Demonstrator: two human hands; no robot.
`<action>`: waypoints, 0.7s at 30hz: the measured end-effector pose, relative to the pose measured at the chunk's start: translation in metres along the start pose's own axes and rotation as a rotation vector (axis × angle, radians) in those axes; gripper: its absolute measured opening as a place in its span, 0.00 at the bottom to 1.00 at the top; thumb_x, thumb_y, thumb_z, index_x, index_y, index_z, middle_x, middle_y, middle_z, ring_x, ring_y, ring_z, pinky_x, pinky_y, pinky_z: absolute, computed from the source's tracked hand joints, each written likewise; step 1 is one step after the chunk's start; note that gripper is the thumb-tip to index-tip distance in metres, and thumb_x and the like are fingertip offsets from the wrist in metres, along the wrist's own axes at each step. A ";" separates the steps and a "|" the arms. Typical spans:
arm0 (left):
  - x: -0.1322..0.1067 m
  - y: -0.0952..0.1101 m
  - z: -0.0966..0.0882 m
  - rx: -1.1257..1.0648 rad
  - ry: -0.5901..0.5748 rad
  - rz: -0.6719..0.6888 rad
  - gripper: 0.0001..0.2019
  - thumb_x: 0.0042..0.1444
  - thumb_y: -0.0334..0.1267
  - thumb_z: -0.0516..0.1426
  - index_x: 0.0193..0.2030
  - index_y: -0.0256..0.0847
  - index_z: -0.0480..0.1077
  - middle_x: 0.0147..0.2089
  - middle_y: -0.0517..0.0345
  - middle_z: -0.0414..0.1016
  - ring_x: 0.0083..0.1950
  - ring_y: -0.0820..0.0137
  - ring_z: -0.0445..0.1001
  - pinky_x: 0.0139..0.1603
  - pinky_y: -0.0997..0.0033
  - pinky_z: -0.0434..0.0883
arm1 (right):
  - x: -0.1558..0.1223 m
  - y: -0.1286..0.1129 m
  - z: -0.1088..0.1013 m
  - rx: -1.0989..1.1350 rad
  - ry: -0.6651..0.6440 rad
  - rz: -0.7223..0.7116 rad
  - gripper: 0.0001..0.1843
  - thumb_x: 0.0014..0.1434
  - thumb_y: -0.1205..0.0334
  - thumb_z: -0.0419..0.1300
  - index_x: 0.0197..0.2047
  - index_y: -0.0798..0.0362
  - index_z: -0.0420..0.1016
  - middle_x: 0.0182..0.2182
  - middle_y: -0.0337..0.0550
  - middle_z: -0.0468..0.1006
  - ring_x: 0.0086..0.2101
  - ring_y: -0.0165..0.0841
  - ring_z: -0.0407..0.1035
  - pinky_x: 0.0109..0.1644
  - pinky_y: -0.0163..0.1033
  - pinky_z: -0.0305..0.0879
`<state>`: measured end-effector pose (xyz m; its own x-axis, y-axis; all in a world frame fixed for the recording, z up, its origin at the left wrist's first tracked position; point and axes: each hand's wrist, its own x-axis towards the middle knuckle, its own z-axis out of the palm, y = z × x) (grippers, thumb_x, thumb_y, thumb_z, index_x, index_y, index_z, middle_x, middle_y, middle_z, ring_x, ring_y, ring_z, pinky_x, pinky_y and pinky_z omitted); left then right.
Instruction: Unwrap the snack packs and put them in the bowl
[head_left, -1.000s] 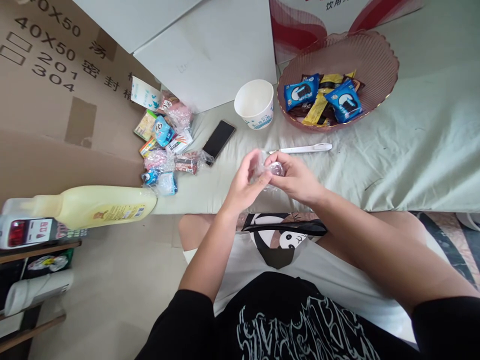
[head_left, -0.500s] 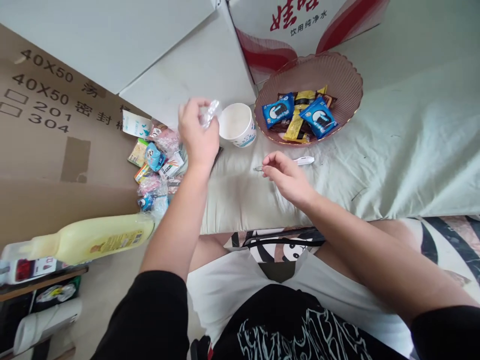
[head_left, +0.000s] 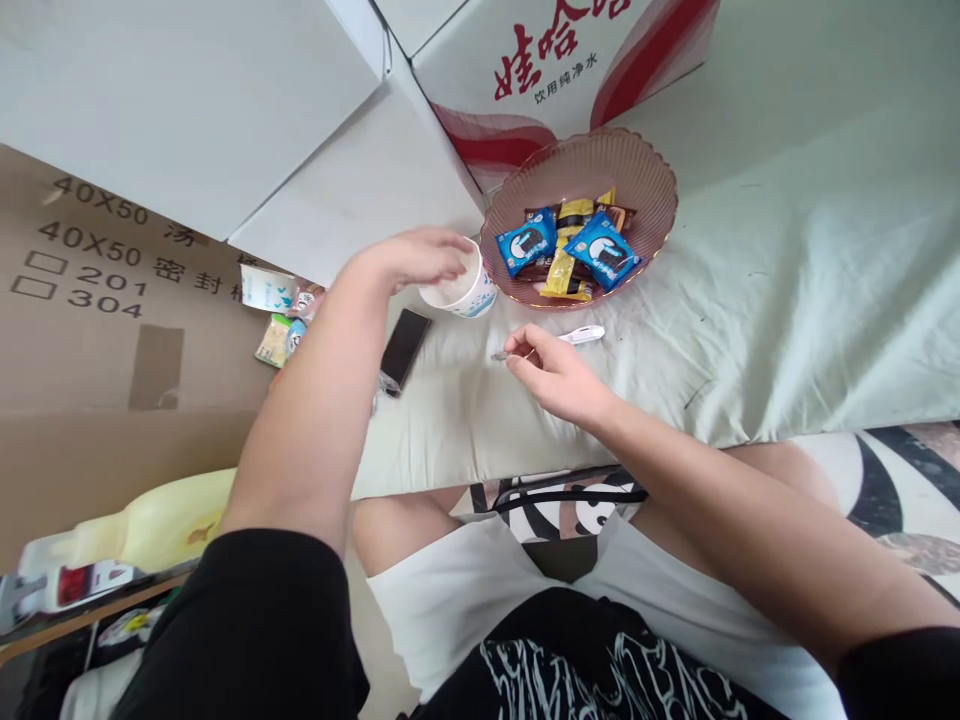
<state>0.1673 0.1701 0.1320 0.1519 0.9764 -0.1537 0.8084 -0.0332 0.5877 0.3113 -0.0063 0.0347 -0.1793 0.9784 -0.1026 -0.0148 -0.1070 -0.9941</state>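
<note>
My left hand (head_left: 420, 255) reaches forward, palm down, over the white paper cup (head_left: 463, 292); its fingers lie stretched out across the rim and I see nothing in them. My right hand (head_left: 555, 378) rests on the pale green sheet (head_left: 787, 320) with its fingers curled into a pinch; whatever they hold is hidden. Just beyond its fingertips lies a white pen-shaped tool (head_left: 579, 335) with a small metal tip. A pink ribbed basket (head_left: 645, 175) behind the tool holds blue and yellow snack packs (head_left: 592, 250).
A dark phone (head_left: 403, 345) lies left of the cup. Small wrapped snacks (head_left: 279, 325) lie partly hidden behind my left forearm. A brown cardboard box (head_left: 90, 330) stands left, a red-and-white carton (head_left: 555, 60) behind the basket, and a yellow bottle (head_left: 150, 520) at lower left.
My left hand carried a clear wrapper away from my right hand, up and right to the cup; the wrapper no longer shows. The right hand stayed pinched near the tool.
</note>
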 end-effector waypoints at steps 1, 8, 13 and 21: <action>-0.011 -0.001 -0.012 0.021 0.002 -0.015 0.12 0.47 0.21 0.64 0.37 0.38 0.74 0.27 0.61 0.75 0.33 0.67 0.75 0.44 0.59 0.73 | 0.000 0.000 -0.001 -0.016 0.005 -0.001 0.08 0.59 0.57 0.54 0.40 0.50 0.68 0.34 0.38 0.75 0.26 0.29 0.64 0.36 0.39 0.60; -0.113 -0.101 -0.042 0.003 0.484 -0.013 0.02 0.59 0.32 0.57 0.36 0.42 0.70 0.35 0.57 0.76 0.41 0.66 0.77 0.49 0.63 0.74 | -0.008 0.015 -0.007 -0.724 0.143 -0.257 0.13 0.58 0.67 0.52 0.43 0.53 0.75 0.39 0.52 0.79 0.42 0.45 0.70 0.46 0.47 0.62; -0.165 -0.201 -0.033 0.410 0.376 -0.239 0.28 0.51 0.40 0.63 0.61 0.41 0.70 0.67 0.42 0.67 0.71 0.48 0.62 0.74 0.50 0.58 | -0.015 0.029 0.000 -1.188 0.176 -0.236 0.21 0.60 0.68 0.53 0.54 0.56 0.76 0.48 0.58 0.78 0.49 0.52 0.68 0.51 0.52 0.60; -0.195 -0.254 -0.062 0.432 -0.072 -0.235 0.47 0.46 0.51 0.68 0.74 0.49 0.60 0.76 0.48 0.56 0.76 0.43 0.51 0.74 0.47 0.55 | -0.012 0.030 0.014 -1.315 0.171 -0.187 0.20 0.63 0.67 0.51 0.53 0.54 0.78 0.46 0.57 0.80 0.48 0.51 0.70 0.49 0.51 0.60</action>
<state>-0.1029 0.0011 0.0625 -0.0359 0.9514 -0.3060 0.9850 0.0854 0.1500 0.2993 -0.0236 0.0067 -0.1523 0.9796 0.1307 0.9432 0.1836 -0.2770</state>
